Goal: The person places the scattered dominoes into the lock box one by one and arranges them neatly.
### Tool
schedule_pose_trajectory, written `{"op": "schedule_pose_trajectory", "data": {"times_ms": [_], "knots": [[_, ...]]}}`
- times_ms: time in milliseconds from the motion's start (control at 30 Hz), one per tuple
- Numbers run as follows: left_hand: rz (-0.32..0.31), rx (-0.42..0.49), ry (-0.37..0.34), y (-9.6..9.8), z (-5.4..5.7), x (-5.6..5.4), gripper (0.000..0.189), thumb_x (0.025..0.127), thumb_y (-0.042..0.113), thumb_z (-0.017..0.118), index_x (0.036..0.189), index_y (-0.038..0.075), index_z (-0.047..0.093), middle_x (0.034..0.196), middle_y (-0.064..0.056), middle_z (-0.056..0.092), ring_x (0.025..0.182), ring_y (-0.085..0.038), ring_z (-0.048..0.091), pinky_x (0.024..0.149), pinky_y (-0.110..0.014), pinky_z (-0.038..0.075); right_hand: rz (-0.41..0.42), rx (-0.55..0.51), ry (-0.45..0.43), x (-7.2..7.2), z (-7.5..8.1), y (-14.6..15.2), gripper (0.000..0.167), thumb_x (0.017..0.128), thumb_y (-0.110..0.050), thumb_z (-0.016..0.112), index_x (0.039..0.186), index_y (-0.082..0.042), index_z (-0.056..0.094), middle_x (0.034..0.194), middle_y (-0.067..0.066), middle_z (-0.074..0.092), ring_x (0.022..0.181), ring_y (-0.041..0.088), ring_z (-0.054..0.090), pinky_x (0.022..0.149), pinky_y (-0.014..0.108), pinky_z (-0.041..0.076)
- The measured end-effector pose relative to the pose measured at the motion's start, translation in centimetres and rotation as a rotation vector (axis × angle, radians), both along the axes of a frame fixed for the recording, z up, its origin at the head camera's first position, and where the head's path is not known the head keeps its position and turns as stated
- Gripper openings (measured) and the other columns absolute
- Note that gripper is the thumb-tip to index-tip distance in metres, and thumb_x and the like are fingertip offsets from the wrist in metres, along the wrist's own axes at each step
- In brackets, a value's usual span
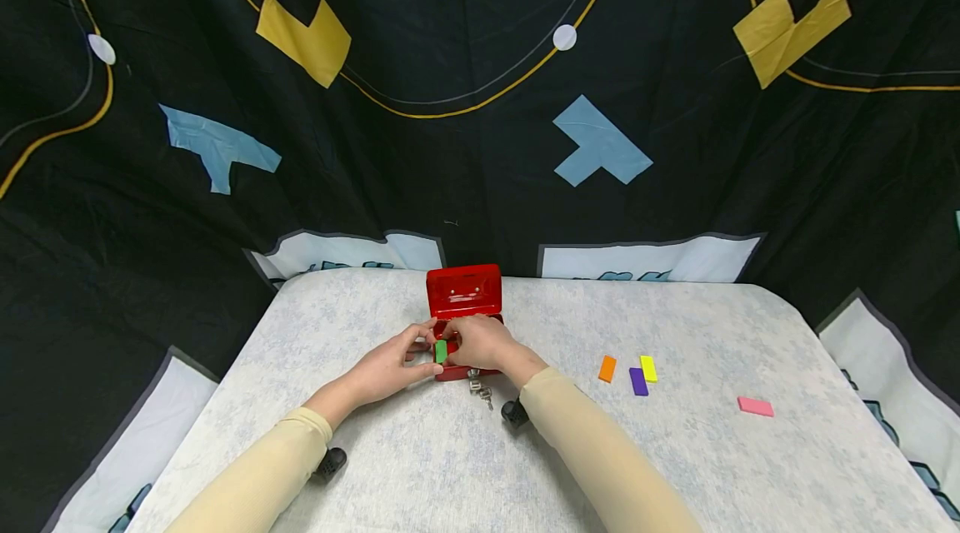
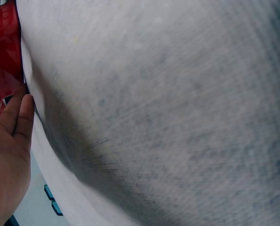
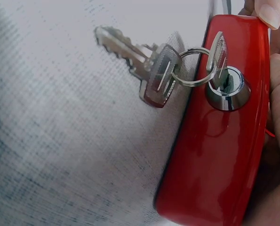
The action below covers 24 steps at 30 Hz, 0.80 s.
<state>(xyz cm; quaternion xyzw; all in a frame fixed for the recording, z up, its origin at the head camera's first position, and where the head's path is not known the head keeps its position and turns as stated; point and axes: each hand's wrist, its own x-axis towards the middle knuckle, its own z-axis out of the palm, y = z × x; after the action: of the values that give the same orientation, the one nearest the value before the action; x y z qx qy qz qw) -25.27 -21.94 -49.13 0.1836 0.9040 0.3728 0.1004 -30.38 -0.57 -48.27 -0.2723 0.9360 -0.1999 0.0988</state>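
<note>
A small red metal box (image 1: 465,283) with its lid raised stands at the table's back edge. My right hand (image 1: 483,341) reaches into it, fingers curled beside a green block (image 1: 441,351) that it appears to pinch at the box's left side. The fingertips are partly hidden. My left hand (image 1: 393,360) lies along the box's left side, its fingers extended and spread; its thumb touches the front corner. In the left wrist view its straight fingers (image 2: 24,115) meet the red wall. A key sits in the front lock (image 3: 228,89), with a second key (image 3: 154,70) hanging from the ring.
Right of the box lie an orange block (image 1: 607,368), a purple block (image 1: 638,381), a yellow block (image 1: 648,368) and, farther off, a pink block (image 1: 755,406). A pale patterned cloth (image 1: 570,450) covers the table. Behind it hangs a black curtain (image 1: 465,183).
</note>
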Motion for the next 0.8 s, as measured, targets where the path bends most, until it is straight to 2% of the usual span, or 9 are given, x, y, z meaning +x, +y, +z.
{"op": "schedule_pose_trajectory", "data": {"times_ms": [567, 800], "knots": [[-0.001, -0.006, 0.0, 0.1, 0.16, 0.05, 0.045, 0.092, 0.049, 0.074, 0.121, 0.023, 0.053, 0.166, 0.006, 0.03, 0.13, -0.022, 0.057, 0.107, -0.053, 0.044, 0.013, -0.021, -0.017, 0.14, 0.46, 0.24, 0.039, 0.087, -0.03, 0.08, 0.123, -0.017, 0.073, 0.106, -0.007, 0.071, 0.085, 0.009, 0.058, 0.077, 0.03, 0.051], [-0.001, 0.002, -0.005, 0.04, 0.06, 0.05, 0.044, 0.092, 0.049, 0.075, 0.121, 0.023, 0.053, 0.166, 0.007, 0.031, 0.13, -0.023, 0.057, 0.107, -0.052, 0.044, 0.023, -0.028, -0.012, 0.03, 0.55, 0.32, 0.039, 0.087, -0.03, 0.08, 0.123, -0.018, 0.073, 0.092, -0.011, 0.068, 0.08, 0.01, 0.057, 0.072, 0.028, 0.05]]}}
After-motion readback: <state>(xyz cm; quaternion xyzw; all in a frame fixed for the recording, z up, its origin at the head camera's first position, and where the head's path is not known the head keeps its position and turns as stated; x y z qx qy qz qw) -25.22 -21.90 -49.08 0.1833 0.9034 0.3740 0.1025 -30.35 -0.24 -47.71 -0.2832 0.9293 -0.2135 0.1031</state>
